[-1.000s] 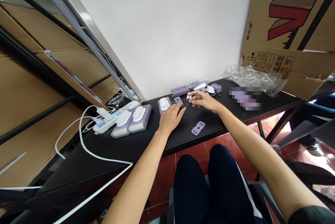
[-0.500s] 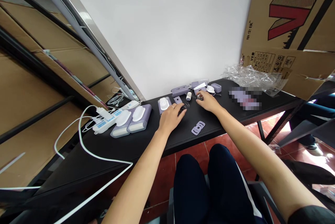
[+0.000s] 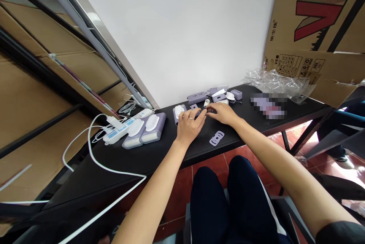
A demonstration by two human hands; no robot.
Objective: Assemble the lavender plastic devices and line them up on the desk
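Note:
My left hand [image 3: 188,124] and my right hand [image 3: 224,113] meet nearly fingertip to fingertip over the black table [image 3: 114,164]. A dark coiled spring [image 3: 211,110] shows at my right fingertips, and my left fingers reach its near side. Whether either hand grips it is too small to tell. Just behind the fingertips stands a small white cylinder [image 3: 207,102]. A purple part with a white knob [image 3: 179,111] lies left of my left hand. Behind the hands are a long purple housing [image 3: 197,97] and a white oval piece [image 3: 230,96]. Flat purple plates [image 3: 216,138] lie nearer the table's front edge.
Two purple boxes with white pads [image 3: 152,126] sit at the left beside a white power strip [image 3: 118,131] with looping cables [image 3: 94,156]. At the right lie crumpled clear plastic [image 3: 281,82] and a blurred purple item [image 3: 268,106], before a large cardboard box [image 3: 322,19].
My left hand has moved right and my right hand slightly left, so their fingertips now come together around the spring. The view has shifted slightly.

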